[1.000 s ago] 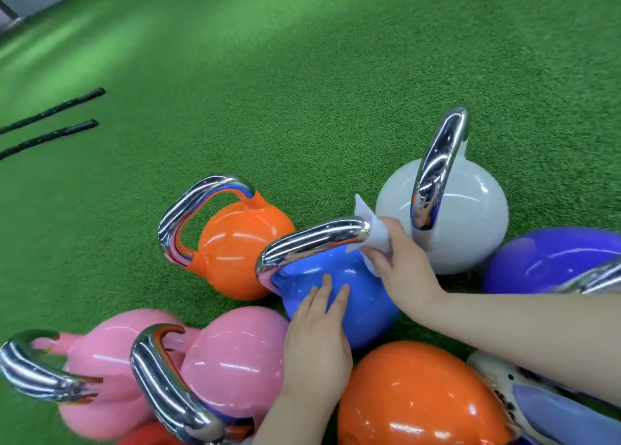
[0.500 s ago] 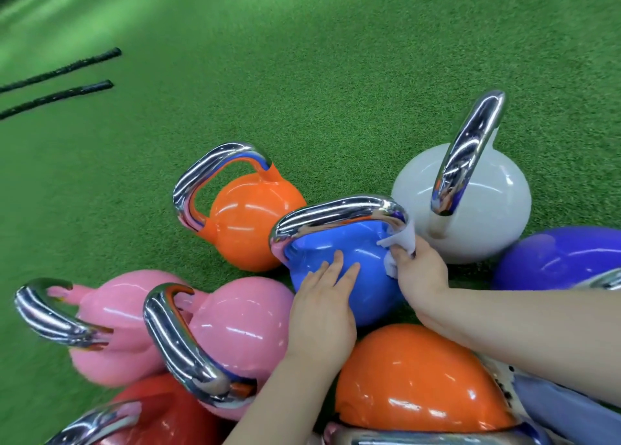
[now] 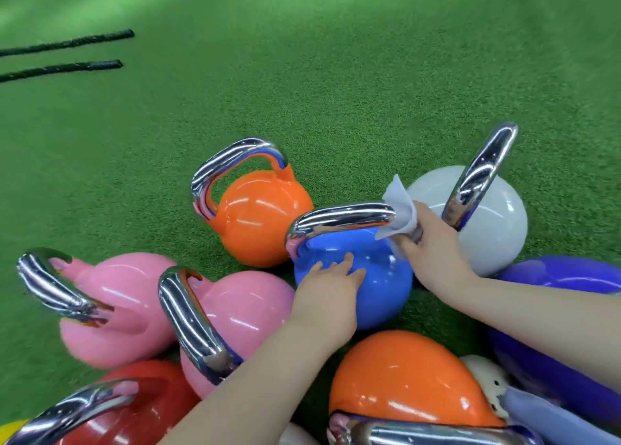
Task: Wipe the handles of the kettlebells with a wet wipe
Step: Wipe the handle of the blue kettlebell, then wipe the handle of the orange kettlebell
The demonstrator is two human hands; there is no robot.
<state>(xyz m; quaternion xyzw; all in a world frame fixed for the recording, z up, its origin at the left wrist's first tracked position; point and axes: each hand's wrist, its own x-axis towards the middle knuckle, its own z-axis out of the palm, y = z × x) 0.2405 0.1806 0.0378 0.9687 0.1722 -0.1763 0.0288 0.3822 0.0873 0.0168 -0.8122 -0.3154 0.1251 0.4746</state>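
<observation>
A blue kettlebell point(image 3: 379, 283) with a chrome handle point(image 3: 339, 219) stands on green turf among other kettlebells. My right hand point(image 3: 433, 249) grips a white wet wipe point(image 3: 398, 209) wrapped round the right end of that handle. My left hand point(image 3: 331, 293) rests flat on the blue body, fingers straight. Behind it are an orange kettlebell point(image 3: 262, 216) and a white kettlebell point(image 3: 487, 219), each with a chrome handle.
Two pink kettlebells point(image 3: 134, 303) lie at the left, a red kettlebell point(image 3: 134, 407) at the lower left, another orange kettlebell point(image 3: 403, 377) in front, a purple kettlebell point(image 3: 564, 276) at the right. Two black ropes point(image 3: 67, 56) lie on the turf point(image 3: 336, 74) far left.
My right hand with the wipe has slid from the lower right leg of the blue kettlebell's handle up to its top right corner. My left hand stays on the body.
</observation>
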